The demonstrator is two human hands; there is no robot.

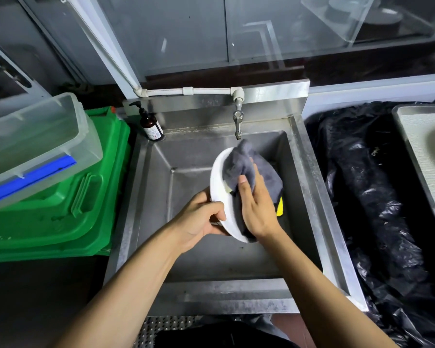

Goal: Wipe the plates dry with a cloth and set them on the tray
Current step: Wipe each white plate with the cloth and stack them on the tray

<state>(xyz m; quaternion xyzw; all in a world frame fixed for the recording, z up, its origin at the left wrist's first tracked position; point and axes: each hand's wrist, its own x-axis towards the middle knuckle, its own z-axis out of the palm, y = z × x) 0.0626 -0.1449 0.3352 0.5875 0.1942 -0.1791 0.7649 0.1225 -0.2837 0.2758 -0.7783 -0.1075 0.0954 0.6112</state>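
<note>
gripping plate (217,182) rim: left hand (199,217) | right hand (258,207) pinching cloth (246,169)
</note>
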